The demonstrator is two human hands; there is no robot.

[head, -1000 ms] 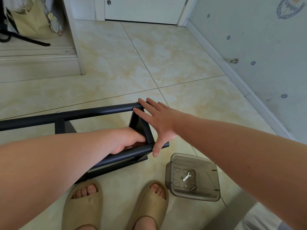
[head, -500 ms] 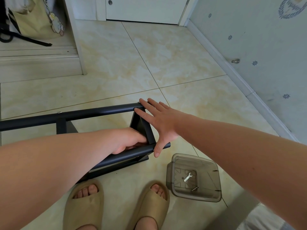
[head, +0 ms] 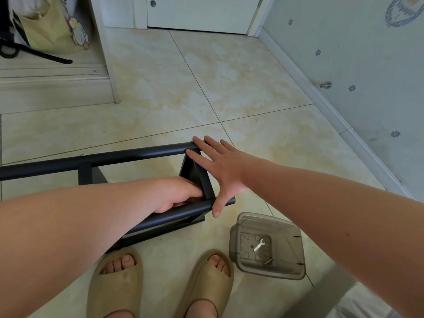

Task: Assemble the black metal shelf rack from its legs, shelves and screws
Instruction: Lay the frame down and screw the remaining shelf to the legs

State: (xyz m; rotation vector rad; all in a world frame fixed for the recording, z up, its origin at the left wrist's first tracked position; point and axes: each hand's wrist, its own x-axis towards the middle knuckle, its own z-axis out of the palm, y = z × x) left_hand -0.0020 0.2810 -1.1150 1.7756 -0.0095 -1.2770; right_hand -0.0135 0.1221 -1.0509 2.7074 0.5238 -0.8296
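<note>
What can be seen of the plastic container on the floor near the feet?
The container is a smoky, see-through plastic box, rectangular with rounded corners, its open top facing up. It sits on the tiled floor just right of the right sandal. Inside lie a small silver wrench and a dark screw. Nothing else touches it.

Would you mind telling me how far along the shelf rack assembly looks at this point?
Done: the black metal rack frame lies on its side, both tubes already joined by crosspieces. In hand: the left hand grips the near tube while the right hand presses flat on the frame's end. Left: a small silver wrench and one dark screw wait in the grey translucent plastic box, so some fastening probably remains.
</note>
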